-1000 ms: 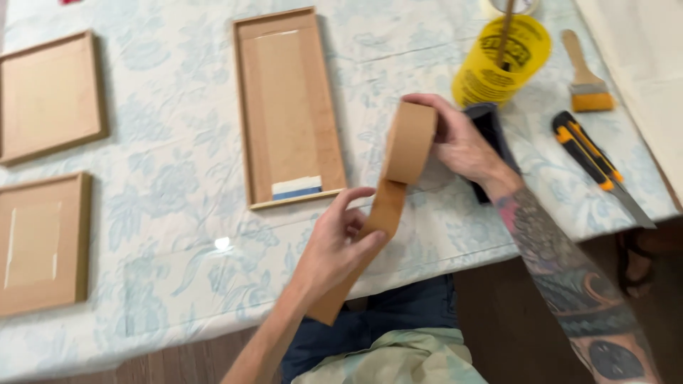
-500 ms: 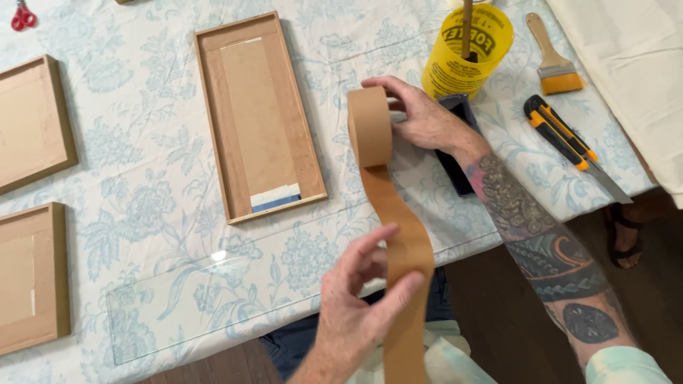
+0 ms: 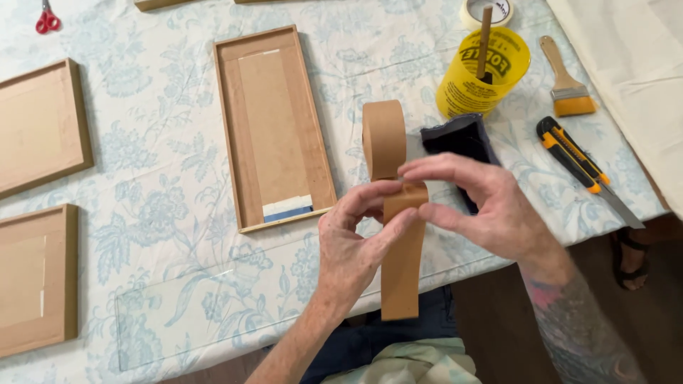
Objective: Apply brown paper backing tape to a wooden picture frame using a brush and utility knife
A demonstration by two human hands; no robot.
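While both hands pinch the brown tape strip (image 3: 403, 256) — left hand (image 3: 352, 249) at 7 o'clock, right hand (image 3: 477, 206) at 3 — the roll (image 3: 383, 139) hangs unsupported. Risk: the strip could tear crooked or fold & stick to itself, since the tail dangles loose.

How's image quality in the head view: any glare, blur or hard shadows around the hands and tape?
Head view: even, soft light; only faint shadows under the left hand and right hand. Brown paper tape roll and hanging strip are sharp, no motion blur. Glass sheet is nearly invisible, edges faint, no strong glare. Floor below the table is dark.
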